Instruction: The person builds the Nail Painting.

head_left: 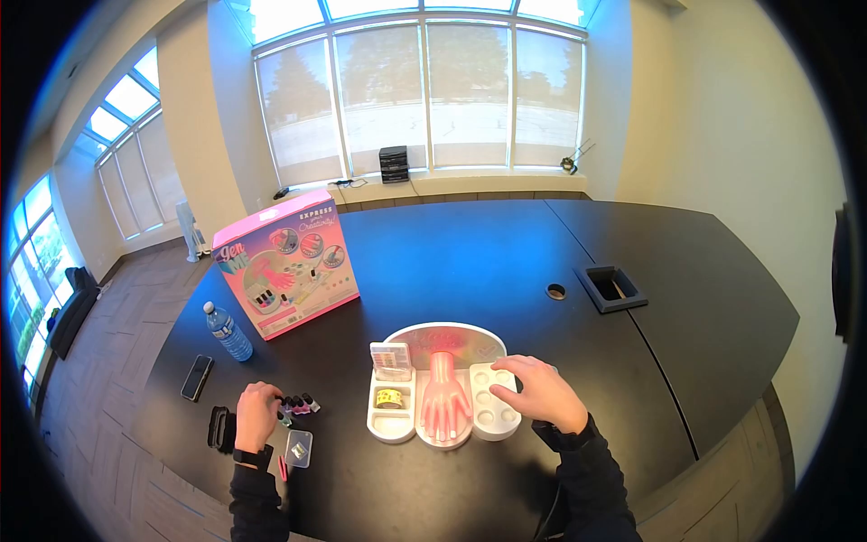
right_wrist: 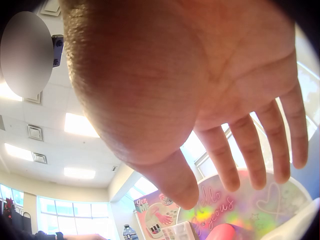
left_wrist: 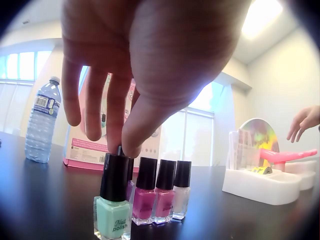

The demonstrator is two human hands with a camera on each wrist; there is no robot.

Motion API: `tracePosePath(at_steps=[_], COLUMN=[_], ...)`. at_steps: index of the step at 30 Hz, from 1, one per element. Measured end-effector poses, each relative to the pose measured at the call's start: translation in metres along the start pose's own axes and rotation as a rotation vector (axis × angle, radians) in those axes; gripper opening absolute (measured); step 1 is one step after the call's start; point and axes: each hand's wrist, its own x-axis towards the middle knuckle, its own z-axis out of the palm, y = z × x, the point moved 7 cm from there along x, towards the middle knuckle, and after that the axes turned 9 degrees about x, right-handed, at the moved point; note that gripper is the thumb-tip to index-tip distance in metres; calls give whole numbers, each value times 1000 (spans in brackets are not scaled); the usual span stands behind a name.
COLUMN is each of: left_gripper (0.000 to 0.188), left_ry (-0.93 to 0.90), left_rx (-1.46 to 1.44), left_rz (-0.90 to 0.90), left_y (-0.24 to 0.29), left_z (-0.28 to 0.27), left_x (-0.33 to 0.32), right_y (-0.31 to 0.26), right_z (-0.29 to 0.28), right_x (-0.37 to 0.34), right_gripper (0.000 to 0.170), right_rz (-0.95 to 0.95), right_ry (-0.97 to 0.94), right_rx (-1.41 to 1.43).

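Observation:
On the left of the table my left hand (head_left: 258, 415) reaches down among small nail polish bottles (head_left: 301, 404). In the left wrist view its thumb and index finger pinch a dark cap, mostly hidden behind the mint green bottle (left_wrist: 113, 212). Two pink bottles (left_wrist: 144, 202) and a pale one (left_wrist: 181, 194) stand beside it, all with black caps. My right hand (head_left: 544, 392) hovers over the round wells on the right side of a white manicure station (head_left: 390, 426), fingers extended and holding nothing. A pink model hand (head_left: 443, 397) lies palm down at the station's middle.
A pink kit box (head_left: 287, 266) and a water bottle (head_left: 228, 332) stand at the back left. A phone (head_left: 197, 378), a black case (head_left: 220, 428) and a small clear box (head_left: 299, 449) lie near my left hand. The station holds a yellow tape roll (head_left: 389, 398).

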Motion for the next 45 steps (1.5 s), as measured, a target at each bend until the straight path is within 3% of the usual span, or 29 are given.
tracePosePath(at_steps=[12, 20, 33, 45], left_gripper=[20, 19, 16, 15], left_ry=[208, 303, 129, 10], left_rx=[25, -13, -223, -288], left_rz=[20, 190, 406, 486], left_y=[31, 93, 167, 186], left_z=[-58, -86, -59, -9], left_x=[13, 13, 5, -2], right_y=[3, 4, 2, 1], right_z=[0, 1, 0, 0], right_x=[0, 0, 0, 0], right_gripper=[43, 44, 44, 43], right_rz=[-43, -41, -30, -34], right_ry=[34, 23, 21, 19], right_rx=[27, 29, 31, 34])
